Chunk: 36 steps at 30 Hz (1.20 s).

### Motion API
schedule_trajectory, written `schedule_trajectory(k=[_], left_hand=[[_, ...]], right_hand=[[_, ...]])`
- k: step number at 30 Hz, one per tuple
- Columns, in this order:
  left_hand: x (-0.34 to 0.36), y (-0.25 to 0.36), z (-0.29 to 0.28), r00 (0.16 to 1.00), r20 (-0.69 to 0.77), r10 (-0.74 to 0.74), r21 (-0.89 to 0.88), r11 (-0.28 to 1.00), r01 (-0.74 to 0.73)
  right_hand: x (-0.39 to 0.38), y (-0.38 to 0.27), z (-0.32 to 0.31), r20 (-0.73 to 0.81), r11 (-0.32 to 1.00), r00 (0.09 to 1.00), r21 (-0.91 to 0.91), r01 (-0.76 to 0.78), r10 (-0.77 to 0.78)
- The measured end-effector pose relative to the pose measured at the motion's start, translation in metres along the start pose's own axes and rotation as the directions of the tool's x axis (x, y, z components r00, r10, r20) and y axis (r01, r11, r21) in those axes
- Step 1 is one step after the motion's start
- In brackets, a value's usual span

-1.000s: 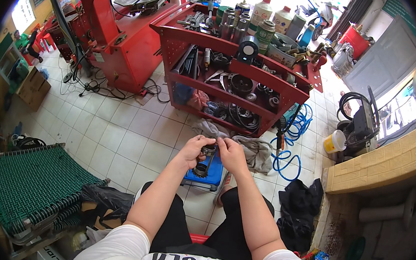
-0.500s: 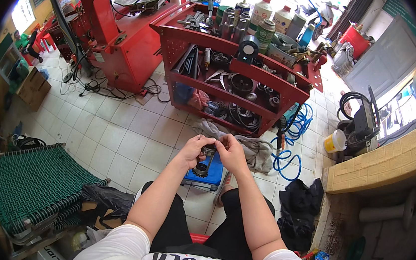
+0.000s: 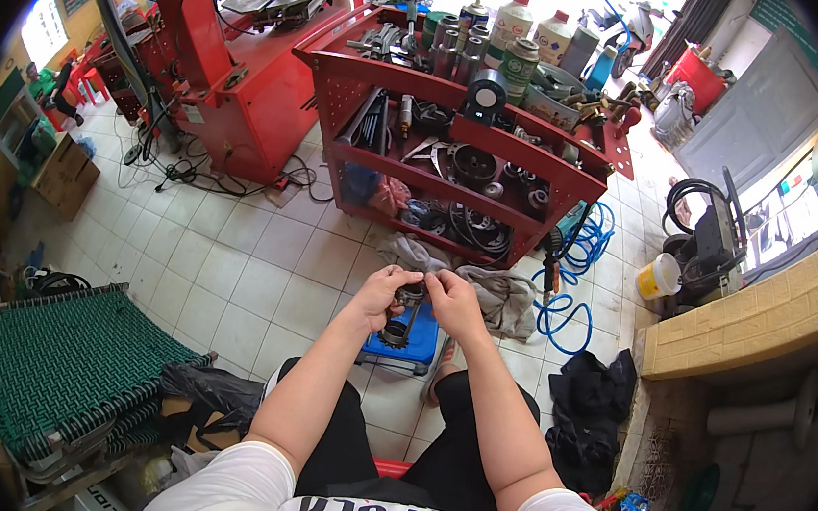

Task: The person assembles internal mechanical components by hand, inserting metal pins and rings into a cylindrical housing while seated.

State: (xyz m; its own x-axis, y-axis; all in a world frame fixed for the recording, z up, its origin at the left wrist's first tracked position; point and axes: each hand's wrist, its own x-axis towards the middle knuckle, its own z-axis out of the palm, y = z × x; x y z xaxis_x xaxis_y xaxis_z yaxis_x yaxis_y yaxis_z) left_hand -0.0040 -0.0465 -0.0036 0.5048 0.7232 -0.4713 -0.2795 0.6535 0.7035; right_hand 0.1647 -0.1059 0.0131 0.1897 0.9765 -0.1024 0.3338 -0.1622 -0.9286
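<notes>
My left hand is closed round a small, round, dark metal part, held up in front of my knees. Against its upper right side, the fingertips of my right hand are pinched together; whatever lies between them is too small to make out. Both thumbs nearly meet over the part. Just below stands a low blue stool. On its top rests a dark metal ring with a toothed edge, partly behind my left wrist.
Ahead stands a red tool cart loaded with bottles, cans and metal parts. Grey rags and a coiled blue hose lie on the tiles beside it. A green woven folding bed is at left; black cloth lies at right.
The fingers of my right hand have dipped slightly at the metal part. My left hand keeps its hold in the same place.
</notes>
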Motion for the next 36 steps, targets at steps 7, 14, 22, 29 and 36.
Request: schedule_trajectory(k=[7, 14, 22, 29, 36], left_hand=[[-0.001, 0.000, 0.001, 1.000, 0.004, 0.002, 0.001, 1.000, -0.002], [0.001, -0.001, 0.001, 1.000, 0.010, 0.004, 0.002, 1.000, -0.004], [0.003, -0.003, -0.004, 1.000, 0.002, 0.003, 0.012, 1.000, -0.003], [0.001, -0.001, -0.002, 1.000, 0.006, 0.012, -0.012, 1.000, -0.012], [0.002, -0.002, -0.004, 1.000, 0.001, 0.017, 0.009, 1.000, -0.017]], right_hand=[[-0.002, -0.002, 0.001, -0.070, 0.991, 0.989, -0.028, 0.128, -0.130], [-0.004, -0.002, 0.003, -0.074, 0.983, 0.982, -0.078, 0.165, -0.171], [-0.003, -0.007, -0.001, -0.019, 0.971, 0.995, -0.222, 0.092, -0.099], [-0.003, -0.006, -0.002, -0.039, 0.981, 0.991, -0.152, 0.123, -0.131], [-0.006, -0.010, 0.002, -0.052, 0.986, 0.988, -0.084, 0.141, -0.146]])
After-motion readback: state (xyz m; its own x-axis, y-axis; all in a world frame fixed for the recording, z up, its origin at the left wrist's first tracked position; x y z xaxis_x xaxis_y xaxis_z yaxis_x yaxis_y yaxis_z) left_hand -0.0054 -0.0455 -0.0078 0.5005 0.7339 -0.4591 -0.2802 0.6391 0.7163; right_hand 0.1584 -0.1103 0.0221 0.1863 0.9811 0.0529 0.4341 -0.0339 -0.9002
